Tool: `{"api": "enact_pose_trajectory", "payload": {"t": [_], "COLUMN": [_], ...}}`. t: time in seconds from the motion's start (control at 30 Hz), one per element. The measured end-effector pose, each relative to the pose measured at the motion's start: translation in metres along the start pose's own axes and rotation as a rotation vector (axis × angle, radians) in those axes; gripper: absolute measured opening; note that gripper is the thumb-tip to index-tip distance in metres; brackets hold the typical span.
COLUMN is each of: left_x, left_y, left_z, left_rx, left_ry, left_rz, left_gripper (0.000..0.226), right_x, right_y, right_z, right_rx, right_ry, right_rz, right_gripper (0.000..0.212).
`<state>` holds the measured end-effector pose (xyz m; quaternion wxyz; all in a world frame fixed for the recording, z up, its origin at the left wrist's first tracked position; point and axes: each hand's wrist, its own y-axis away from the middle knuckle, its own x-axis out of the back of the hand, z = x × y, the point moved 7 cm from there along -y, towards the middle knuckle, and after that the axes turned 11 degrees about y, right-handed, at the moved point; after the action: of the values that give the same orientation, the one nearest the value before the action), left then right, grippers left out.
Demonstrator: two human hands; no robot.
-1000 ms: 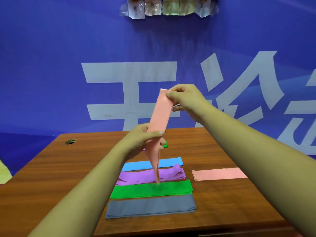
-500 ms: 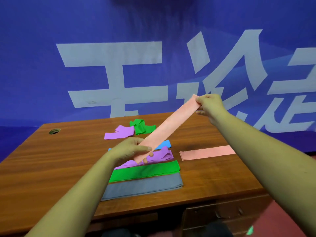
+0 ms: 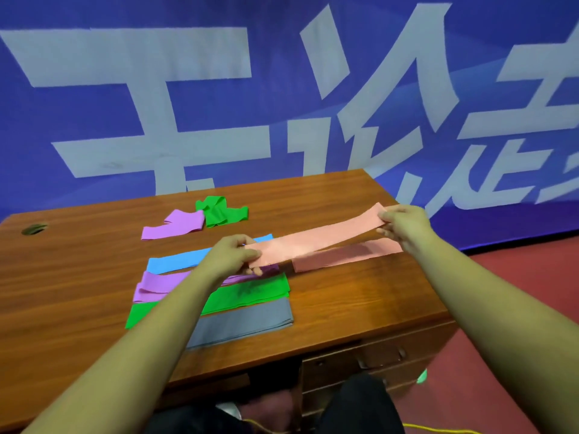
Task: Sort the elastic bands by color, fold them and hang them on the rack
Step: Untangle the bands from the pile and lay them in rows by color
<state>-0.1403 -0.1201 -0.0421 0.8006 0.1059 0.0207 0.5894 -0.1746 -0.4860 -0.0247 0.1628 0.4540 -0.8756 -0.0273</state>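
I see both hands over the wooden desk (image 3: 78,277), and they hold one pink band (image 3: 316,241) between them. The left hand (image 3: 233,255) pinches the near-left end of it with thumb on top and the fingers curled under. The right hand (image 3: 404,225) pinches the far-right end in the same way, fingers narrow around the edge. The band is pulled flat and hangs in the air above the desk, running from about 8 o'clock up to 2 o'clock.

Just under it a second pink band (image 3: 351,255) lies flat on the desk, partly in the shadow of the held one. I cannot tell if the two touch.

At 9 o'clock from this second band there is a row of flat bands, partly covered by my left forearm. From 12 o'clock toward 6 o'clock they are a blue band (image 3: 178,261), a purple band (image 3: 156,286) with some wrinkles, a green band (image 3: 247,294) and a grey band (image 3: 241,324), each one just beside the next.

Further at 12 o'clock, apart from the row, lie a loose purple band (image 3: 175,227) and a crumpled green band (image 3: 221,211), touching each other.

At 10 o'clock on the desk is a cable hole (image 3: 34,228). A blue wall banner (image 3: 282,120) with big pale characters stands behind the desk, and a red floor (image 3: 501,292) shows at 3 o'clock.
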Motion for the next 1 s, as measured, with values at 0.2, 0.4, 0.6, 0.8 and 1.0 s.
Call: {"api": "enact_pose_trajectory", "payload": {"t": [0.2, 0.4, 0.6, 0.8, 1.0], "left_x": [-0.043, -0.071, -0.082, -0.085, -0.093], "left_y": [-0.028, -0.051, -0.067, -0.07, -0.08], "left_z": [-0.014, -0.017, -0.026, -0.027, -0.029], "left_rx": [0.025, -0.034, -0.107, -0.201, -0.223], "left_ry": [-0.116, -0.217, -0.423, -0.55, -0.796], "left_rz": [0.04, 0.116, 0.14, 0.212, 0.21], "left_gripper": [0.013, 0.017, 0.014, 0.015, 0.02], "right_x": [0.036, 0.053, 0.053, 0.051, 0.047], "right_y": [-0.028, -0.063, -0.079, -0.082, -0.085], "right_z": [0.035, 0.057, 0.072, 0.077, 0.082], "right_rx": [0.002, 0.065, 0.097, 0.159, 0.223], "right_ry": [0.145, 0.392, 0.507, 0.569, 0.671], "right_rz": [0.101, 0.181, 0.202, 0.241, 0.277], "right_gripper": [0.002, 0.012, 0.001, 0.008, 0.01]}}
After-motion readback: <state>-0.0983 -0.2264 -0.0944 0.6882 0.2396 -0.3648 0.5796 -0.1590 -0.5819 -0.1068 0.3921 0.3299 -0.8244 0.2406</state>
